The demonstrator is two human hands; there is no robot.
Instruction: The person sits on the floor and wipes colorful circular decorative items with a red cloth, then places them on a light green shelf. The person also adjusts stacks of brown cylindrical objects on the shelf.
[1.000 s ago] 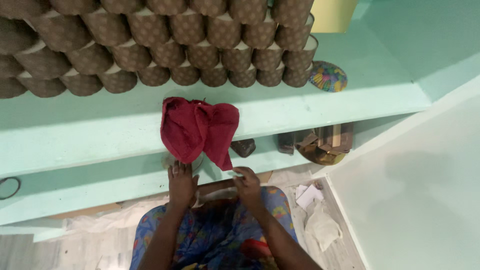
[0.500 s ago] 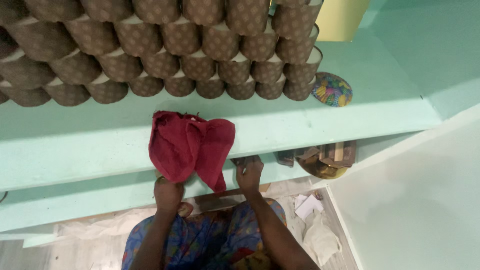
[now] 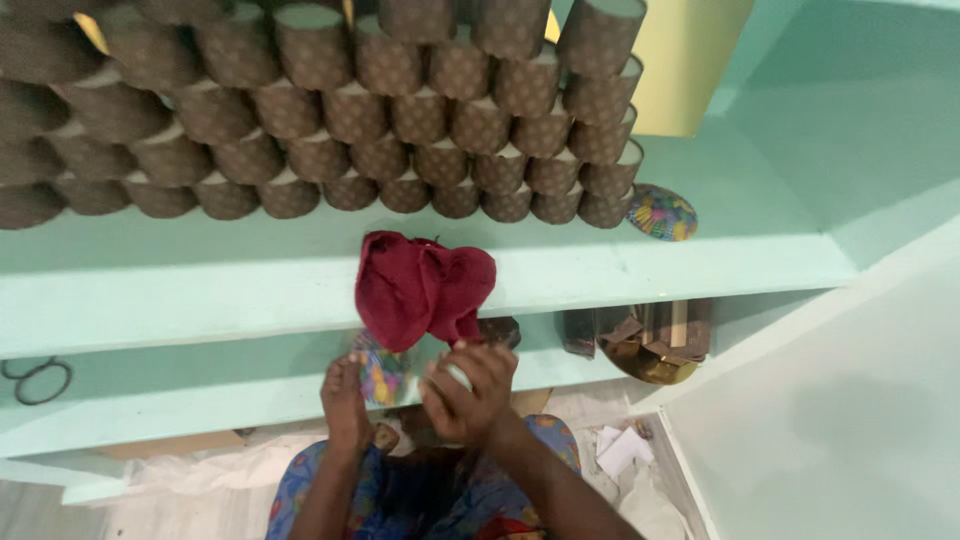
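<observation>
Red cloth (image 3: 425,288) overhangs shelf edge (image 3: 200,310) above hands — sides open.

Soft matt red cloth (image 3: 425,285); patterned brown paper cups (image 3: 330,110); smooth painted shelf (image 3: 200,290).

Two mint-green shelves (image 3: 180,290) run across the frame, one above the other. Rows of brown cups (image 3: 330,110) are stacked along the upper one. A yellow panel (image 3: 690,60) stands at upper right against a green wall (image 3: 860,90). Pale floor (image 3: 60,510) with paper scraps (image 3: 625,450) lies below.
</observation>
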